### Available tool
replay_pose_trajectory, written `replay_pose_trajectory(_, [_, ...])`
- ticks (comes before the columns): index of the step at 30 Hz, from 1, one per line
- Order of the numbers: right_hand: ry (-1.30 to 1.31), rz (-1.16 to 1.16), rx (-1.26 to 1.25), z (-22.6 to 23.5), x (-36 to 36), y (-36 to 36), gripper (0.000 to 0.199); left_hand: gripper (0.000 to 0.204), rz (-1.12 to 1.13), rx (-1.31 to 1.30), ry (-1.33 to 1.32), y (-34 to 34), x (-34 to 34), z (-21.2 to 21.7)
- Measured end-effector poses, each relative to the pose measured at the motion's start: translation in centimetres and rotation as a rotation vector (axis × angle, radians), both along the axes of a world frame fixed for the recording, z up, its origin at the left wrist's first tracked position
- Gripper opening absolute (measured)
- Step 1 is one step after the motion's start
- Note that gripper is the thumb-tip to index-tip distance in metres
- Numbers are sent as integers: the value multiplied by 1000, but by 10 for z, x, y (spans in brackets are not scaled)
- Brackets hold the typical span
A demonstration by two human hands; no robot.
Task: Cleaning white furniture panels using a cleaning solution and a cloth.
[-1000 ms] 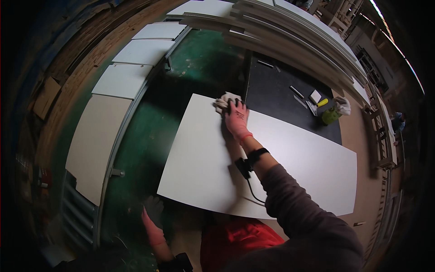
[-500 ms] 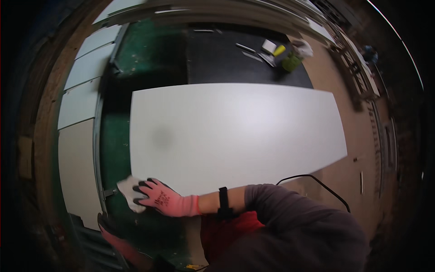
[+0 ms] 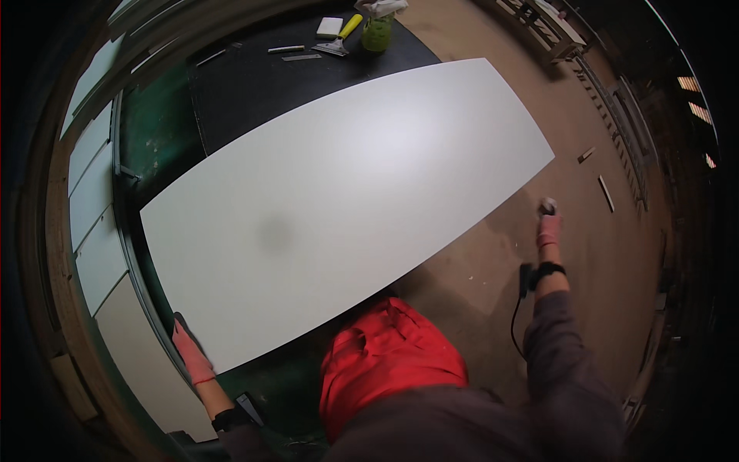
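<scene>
The left hand (image 3: 191, 356), in a pink glove, grips the near-left corner of the white panel (image 3: 346, 208) — fingers curled over its edge. The right hand (image 3: 548, 223) hangs off to the side above the floor (closed, apparently, around a pale cloth (image 3: 547, 205)). The panel lies across the dark tabletop (image 3: 239, 92).

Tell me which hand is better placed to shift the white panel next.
Left, probably. The left hand, in a pink glove, rests at the near corner of the white panel. The right hand is stretched out over the floor beyond the panel's right edge, clutching a small pale wad, apart from the panel.
</scene>
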State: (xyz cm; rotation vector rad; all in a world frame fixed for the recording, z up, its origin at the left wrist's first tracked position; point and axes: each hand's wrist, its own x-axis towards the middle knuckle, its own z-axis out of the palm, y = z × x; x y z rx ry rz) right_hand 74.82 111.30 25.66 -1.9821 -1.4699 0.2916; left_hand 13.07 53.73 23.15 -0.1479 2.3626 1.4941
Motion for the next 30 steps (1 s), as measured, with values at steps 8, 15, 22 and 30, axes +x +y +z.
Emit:
replay_pose_trajectory(8, [124, 420, 475, 45, -93, -4, 38, 56, 64, 154, 7, 38, 34, 36])
replay_pose_trajectory(15, [367, 1949, 335, 28, -407, -295, 9, 51, -104, -143, 381, -39, 1, 4])
replay_pose_trajectory(22, [-38, 2202, 221, 1, -468, -369, 14, 49, 186, -59, 360, -22, 31, 60])
replay_pose_trajectory(30, [-133, 1045, 163, 6, -250, 8, 41, 49, 44, -118, 491, 123, 69, 78])
